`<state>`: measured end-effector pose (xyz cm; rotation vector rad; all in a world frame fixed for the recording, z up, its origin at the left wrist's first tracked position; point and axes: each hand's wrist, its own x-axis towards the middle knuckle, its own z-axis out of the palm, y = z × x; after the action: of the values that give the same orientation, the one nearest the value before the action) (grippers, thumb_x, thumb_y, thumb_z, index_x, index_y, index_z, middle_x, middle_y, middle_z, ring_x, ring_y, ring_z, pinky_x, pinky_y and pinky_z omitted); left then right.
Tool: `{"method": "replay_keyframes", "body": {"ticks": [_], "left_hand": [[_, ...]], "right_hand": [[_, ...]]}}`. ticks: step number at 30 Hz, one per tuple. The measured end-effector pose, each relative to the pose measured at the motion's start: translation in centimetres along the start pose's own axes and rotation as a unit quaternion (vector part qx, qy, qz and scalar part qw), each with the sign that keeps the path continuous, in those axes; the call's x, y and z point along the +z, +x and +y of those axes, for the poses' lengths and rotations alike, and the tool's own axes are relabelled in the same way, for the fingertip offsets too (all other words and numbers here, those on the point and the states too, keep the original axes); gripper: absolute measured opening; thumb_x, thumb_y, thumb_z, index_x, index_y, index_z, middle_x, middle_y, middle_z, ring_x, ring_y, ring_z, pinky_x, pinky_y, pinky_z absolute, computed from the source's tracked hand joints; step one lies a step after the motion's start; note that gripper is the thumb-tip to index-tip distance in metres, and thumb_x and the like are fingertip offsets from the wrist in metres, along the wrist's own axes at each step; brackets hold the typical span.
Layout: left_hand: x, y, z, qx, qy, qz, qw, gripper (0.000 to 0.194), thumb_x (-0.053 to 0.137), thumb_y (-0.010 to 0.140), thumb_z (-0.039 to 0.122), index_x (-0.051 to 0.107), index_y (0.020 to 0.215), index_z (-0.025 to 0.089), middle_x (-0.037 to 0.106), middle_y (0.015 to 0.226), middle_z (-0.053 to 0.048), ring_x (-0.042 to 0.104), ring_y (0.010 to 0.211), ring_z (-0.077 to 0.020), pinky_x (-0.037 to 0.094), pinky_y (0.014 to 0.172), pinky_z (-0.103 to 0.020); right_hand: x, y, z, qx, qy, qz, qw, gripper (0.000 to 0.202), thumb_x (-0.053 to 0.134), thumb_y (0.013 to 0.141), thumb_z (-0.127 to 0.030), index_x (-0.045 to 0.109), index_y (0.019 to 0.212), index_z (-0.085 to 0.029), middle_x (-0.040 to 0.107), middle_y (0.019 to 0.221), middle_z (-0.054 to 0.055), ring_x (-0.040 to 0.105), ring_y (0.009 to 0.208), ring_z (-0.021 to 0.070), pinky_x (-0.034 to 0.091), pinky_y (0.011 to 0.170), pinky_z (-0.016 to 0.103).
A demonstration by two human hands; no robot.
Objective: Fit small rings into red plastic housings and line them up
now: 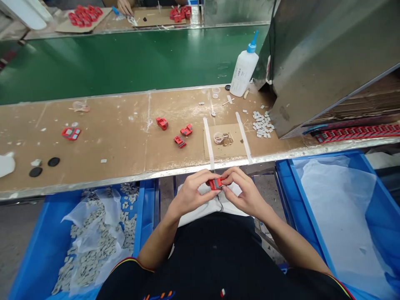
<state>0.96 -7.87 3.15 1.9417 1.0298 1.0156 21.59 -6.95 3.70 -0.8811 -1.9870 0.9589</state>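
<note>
A small red plastic part (216, 183) sits between both my hands, just below the front edge of the brown workbench (118, 137). My left hand (191, 192) pinches its left side and my right hand (244, 192) pinches its right side. A white cloth (200, 208) lies on my lap under the hands. Three more red parts (181, 134) lie loose on the bench ahead, and another red part (71, 133) rests at the left.
A white glue bottle (243, 68) with a blue tip stands at the back right beside a metal housing (328, 54). Small grey chips (262, 124) lie near it. A blue bin (90, 241) of grey chips is at my left; a lined blue bin (340, 208) at my right. Another person's hand (125, 6) works beyond the green belt (125, 58).
</note>
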Motion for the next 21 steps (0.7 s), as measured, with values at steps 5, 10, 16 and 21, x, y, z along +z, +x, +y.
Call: {"method": "replay_keyframes", "body": {"ticks": [5, 10, 16, 21], "left_hand": [[0.5, 1.0, 0.4, -0.009, -0.005, -0.058, 0.998, 0.019, 0.069, 0.091, 0.023, 0.069, 0.109, 0.016, 0.068, 0.087, -0.004, 0.063, 0.077, -0.0155, 0.053, 0.074, -0.027], [3.5, 3.7, 0.6, -0.017, -0.018, -0.147, 0.989, 0.016, 0.065, 0.093, 0.026, 0.072, 0.105, 0.017, 0.067, 0.082, -0.003, 0.063, 0.073, -0.0156, 0.052, 0.069, -0.026], [3.6, 6.7, -0.7, -0.085, -0.042, -0.205, 0.974, 0.049, 0.069, 0.088, 0.045, 0.065, 0.131, 0.021, 0.077, 0.107, -0.008, 0.07, 0.075, -0.0189, 0.06, 0.069, -0.031], [-3.9, 5.9, -3.9, -0.149, 0.178, 0.1, 0.967, 0.028, 0.064, 0.089, 0.05, 0.074, 0.099, 0.025, 0.077, 0.09, -0.002, 0.07, 0.074, -0.0244, 0.06, 0.074, -0.04]], "right_hand": [[-0.3, -1.0, 0.5, 0.019, -0.02, 0.017, 0.999, 0.015, 0.056, 0.09, -0.013, 0.048, 0.082, -0.023, 0.051, 0.085, 0.002, 0.054, 0.08, 0.0175, 0.045, 0.07, 0.031], [-1.1, -4.3, 0.8, 0.082, -0.005, 0.11, 0.991, 0.015, 0.055, 0.093, -0.018, 0.049, 0.079, -0.022, 0.054, 0.083, 0.001, 0.055, 0.079, 0.017, 0.046, 0.07, 0.03], [-8.2, -8.2, 4.5, 0.189, -0.119, 0.276, 0.935, 0.016, 0.06, 0.095, -0.03, 0.062, 0.081, -0.022, 0.065, 0.082, 0.004, 0.061, 0.077, 0.0184, 0.052, 0.069, 0.033], [-19.1, -7.5, 12.5, 0.247, -0.282, 0.441, 0.816, 0.016, 0.059, 0.088, -0.034, 0.062, 0.078, -0.021, 0.06, 0.084, 0.006, 0.059, 0.076, 0.0203, 0.056, 0.071, 0.037]]}}
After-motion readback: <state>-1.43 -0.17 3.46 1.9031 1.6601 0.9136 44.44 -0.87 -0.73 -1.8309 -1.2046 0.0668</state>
